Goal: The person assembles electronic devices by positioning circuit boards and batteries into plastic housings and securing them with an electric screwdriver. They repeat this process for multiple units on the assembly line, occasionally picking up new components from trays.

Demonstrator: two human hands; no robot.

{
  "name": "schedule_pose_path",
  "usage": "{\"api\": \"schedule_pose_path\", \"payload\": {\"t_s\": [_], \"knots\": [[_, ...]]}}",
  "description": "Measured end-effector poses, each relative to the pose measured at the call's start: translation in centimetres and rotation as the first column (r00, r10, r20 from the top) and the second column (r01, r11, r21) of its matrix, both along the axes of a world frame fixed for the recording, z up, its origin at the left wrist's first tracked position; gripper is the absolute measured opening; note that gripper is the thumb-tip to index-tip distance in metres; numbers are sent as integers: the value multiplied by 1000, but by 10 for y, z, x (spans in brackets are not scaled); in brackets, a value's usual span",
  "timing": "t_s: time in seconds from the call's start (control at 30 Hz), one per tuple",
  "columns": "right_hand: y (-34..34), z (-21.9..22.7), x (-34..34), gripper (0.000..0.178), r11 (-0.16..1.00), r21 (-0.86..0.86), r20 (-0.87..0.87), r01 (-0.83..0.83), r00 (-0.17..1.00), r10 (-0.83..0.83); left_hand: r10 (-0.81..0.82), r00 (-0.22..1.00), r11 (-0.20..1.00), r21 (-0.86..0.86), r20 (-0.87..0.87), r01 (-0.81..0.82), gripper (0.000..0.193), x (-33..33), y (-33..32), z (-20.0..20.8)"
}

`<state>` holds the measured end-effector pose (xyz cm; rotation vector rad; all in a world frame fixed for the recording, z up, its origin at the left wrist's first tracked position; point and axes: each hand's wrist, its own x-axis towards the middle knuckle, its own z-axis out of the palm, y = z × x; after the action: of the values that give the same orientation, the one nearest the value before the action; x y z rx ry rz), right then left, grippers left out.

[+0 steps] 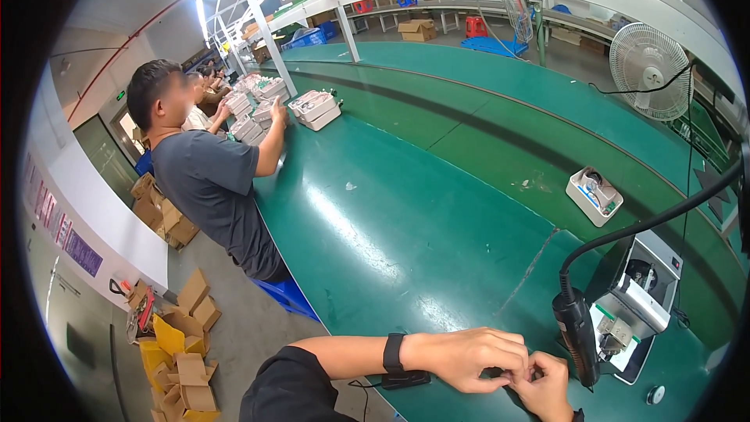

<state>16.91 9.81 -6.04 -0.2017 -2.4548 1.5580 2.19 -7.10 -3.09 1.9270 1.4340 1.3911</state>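
My left hand (475, 358) and my right hand (548, 388) meet low over the green bench (437, 266), fingertips pinched together. Whatever they pinch is too small and too covered to make out. Close to my right hand, a black corded hand tool (576, 336) hangs tip down from a thick cable. Just beyond it stands a silver and black box-shaped device (644, 277), with a small pale socket-like part (616, 334) in front. A small round white-rimmed piece (656, 395) lies at the far right. Under my left wrist rests a flat black object (406, 380) with a thin cord.
A green conveyor belt (469, 129) runs past the bench, carrying an off-white open housing (595, 197) with wires inside. Another person (215, 180) works at the left beside several similar housings (316, 109). A fan (652, 70) stands at the upper right; cardboard boxes (191, 379) lie on the floor.
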Motion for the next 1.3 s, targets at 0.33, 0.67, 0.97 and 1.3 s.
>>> {"api": "schedule_pose_path", "payload": {"t_s": [0.33,0.67,0.97,1.3], "knots": [[4,-14,0,29,997,64,-26,-42,999,44,-56,970,990,-115,238,86,21,7,1,-8],[-2,-17,-5,29,989,140,-142,-49,987,69,-106,964,949,-264,244,171,22,11,-1,-9],[-1,-13,-4,27,983,184,-132,-29,990,54,-101,987,975,-187,128,124,18,13,0,-11],[-1,-15,-3,29,970,243,-132,-18,990,51,-93,992,976,-188,91,109,18,14,0,-10]]}}
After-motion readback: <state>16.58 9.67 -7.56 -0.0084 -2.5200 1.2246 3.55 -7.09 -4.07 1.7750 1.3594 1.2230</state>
